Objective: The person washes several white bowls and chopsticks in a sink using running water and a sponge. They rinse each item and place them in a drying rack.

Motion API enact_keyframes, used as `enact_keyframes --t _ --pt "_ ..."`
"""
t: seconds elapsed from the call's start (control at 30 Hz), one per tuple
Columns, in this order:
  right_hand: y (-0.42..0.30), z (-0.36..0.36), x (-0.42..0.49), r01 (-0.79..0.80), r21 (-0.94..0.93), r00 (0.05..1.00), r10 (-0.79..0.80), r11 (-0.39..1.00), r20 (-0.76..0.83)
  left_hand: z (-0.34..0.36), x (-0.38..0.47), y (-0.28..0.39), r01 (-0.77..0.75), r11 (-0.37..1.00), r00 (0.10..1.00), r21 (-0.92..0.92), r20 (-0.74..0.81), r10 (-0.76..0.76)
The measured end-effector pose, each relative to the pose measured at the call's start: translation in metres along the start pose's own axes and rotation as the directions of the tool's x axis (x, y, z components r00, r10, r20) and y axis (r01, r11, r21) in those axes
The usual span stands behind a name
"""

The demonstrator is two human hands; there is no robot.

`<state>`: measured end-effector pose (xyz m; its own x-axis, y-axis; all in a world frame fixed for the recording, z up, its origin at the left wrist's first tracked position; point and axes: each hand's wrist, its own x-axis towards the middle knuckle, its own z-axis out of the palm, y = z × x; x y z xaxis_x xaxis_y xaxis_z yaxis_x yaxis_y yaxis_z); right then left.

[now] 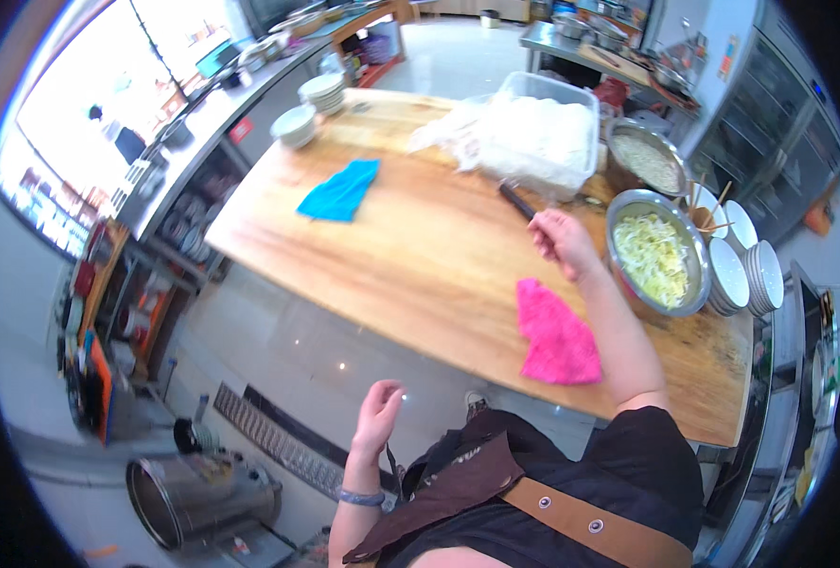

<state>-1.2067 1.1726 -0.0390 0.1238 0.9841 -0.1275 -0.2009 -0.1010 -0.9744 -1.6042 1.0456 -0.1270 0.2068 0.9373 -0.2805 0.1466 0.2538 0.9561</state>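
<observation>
My right hand (pixel 560 238) is over the wooden worktable (pixel 420 263), its fingers curled round the near end of a dark stick-like handle (pixel 515 200). The handle's far end points at a clear plastic tub (pixel 590 153) of white, dough-like contents. Under my right forearm lies a pink cloth (pixel 558 337). To the right of the hand stands a metal bowl (pixel 611 234) of shredded cabbage (pixel 650 259). My left hand (pixel 379 412) hangs over the floor, off the table's near edge, loosely bent with nothing seen in it.
A blue cloth (pixel 342 190) lies on the table's left part, with stacked white bowls (pixel 295 128) behind it. At the right are another filled metal bowl (pixel 647 160), stacked bowls (pixel 728 273) and wooden sticks (pixel 707 209). A steel drum (pixel 200 497) stands on the floor at lower left.
</observation>
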Motion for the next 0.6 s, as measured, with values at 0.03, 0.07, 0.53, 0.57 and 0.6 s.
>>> enact_keyframes --t 0.03,0.07,0.53,0.57,0.6 --pt "-0.018 -0.041 0.022 0.03 -0.115 0.994 -0.042 0.993 -0.103 0.031 0.033 0.022 0.063 0.997 0.994 0.038 0.084 -0.066" --pt "-0.036 -0.082 0.044 0.09 -0.201 0.983 -0.12 0.975 -0.141 0.063 0.059 0.041 0.063 0.996 0.985 0.064 0.158 -0.072" --pt "-0.007 -0.393 0.23 -0.54 -0.841 0.841 -0.014 -0.005 -0.54 0.283 0.226 0.136 -0.286 0.911 0.751 0.297 0.66 0.02" --pt "-0.009 -0.393 0.234 -0.515 -0.855 0.853 0.069 -0.054 -0.518 0.29 0.229 0.136 -0.273 0.914 0.749 0.301 0.663 0.005" --pt "-0.015 -0.393 0.237 -0.491 -0.87 0.866 0.088 -0.031 -0.492 0.296 0.232 0.136 -0.264 0.919 0.746 0.291 0.666 0.003"
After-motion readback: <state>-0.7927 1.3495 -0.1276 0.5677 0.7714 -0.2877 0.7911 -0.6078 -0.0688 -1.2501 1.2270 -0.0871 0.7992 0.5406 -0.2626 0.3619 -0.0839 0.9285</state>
